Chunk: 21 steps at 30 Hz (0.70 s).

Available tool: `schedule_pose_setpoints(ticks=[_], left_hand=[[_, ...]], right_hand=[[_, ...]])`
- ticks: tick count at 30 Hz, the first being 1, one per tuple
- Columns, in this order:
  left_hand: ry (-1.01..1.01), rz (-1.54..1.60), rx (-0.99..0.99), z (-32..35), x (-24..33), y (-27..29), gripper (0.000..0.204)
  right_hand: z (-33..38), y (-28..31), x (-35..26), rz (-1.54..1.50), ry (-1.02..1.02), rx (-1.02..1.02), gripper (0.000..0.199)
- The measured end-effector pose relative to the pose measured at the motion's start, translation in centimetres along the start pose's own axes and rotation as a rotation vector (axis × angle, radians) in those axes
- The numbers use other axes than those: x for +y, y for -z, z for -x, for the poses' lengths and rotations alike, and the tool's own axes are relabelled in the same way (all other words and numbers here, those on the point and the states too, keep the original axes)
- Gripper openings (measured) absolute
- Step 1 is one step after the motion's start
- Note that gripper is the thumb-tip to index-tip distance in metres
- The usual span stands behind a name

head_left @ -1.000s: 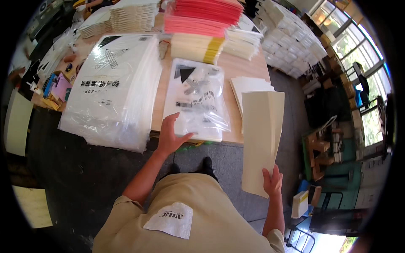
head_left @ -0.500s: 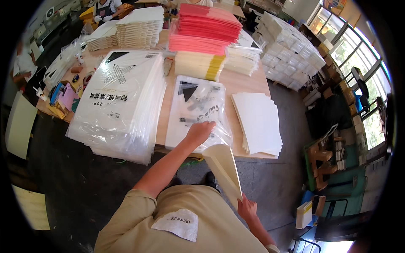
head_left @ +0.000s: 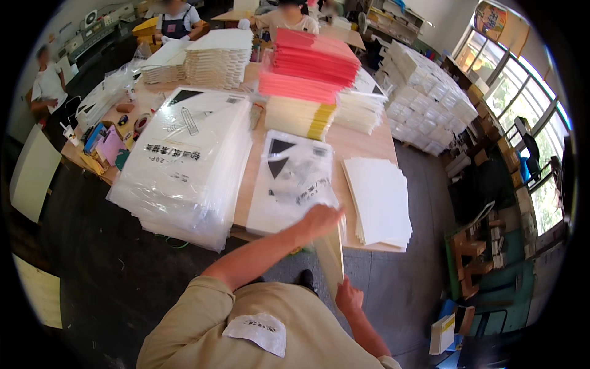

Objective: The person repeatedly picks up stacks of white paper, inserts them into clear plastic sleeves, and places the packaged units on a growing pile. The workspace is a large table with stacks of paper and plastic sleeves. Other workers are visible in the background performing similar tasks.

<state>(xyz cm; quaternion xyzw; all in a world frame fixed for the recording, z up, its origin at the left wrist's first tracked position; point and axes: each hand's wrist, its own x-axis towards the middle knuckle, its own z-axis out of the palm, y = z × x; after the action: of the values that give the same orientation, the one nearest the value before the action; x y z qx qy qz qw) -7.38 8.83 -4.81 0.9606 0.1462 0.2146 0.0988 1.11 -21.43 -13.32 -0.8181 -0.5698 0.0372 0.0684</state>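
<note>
Black characters (head_left: 172,152) (bold) on plastic bags (head_left: 292,177)

large bagged stack (head_left: 184,163) is blocking the left; red stack (head_left: 316,58) is closing off the far side. narrow strips of bare table (head_left: 362,146) are running either side of the middle plastic bag (head_left: 295,157), white sheets (head_left: 379,200) bounding the right one. left hand (head_left: 322,220) is covering the bag's near right corner.

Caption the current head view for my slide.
Right grip holding cream sheets, left grip at their upper end, by a printed plastic bag on a light-brown table.
</note>
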Motion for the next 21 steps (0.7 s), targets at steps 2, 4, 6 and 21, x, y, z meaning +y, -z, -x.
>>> schedule_pose_setpoints(ticks=[2, 4, 6, 21], left_hand=[[-0.072, 0.076, -0.071, 0.5, 2.8, 0.0, 0.035], [-0.138, 0.098, -0.104, 1.0, 4.9, 0.1, 0.034], [-0.225, 0.086, -0.067, 2.1, 7.0, -0.1, 0.027], [-0.437, 0.115, -0.278, 4.2, 8.2, 1.4, 0.016]], right_hand=[[-2.4, 0.4, -1.2, -0.041, -0.033, 0.009, 0.030], [-5.7, 0.7, -2.1, -0.052, -0.038, -0.050, 0.025], [-9.0, 0.7, -2.7, -0.027, -0.020, -0.194, 0.023], [-18.4, -4.3, -3.1, -0.278, 0.067, 0.115, 0.023]])
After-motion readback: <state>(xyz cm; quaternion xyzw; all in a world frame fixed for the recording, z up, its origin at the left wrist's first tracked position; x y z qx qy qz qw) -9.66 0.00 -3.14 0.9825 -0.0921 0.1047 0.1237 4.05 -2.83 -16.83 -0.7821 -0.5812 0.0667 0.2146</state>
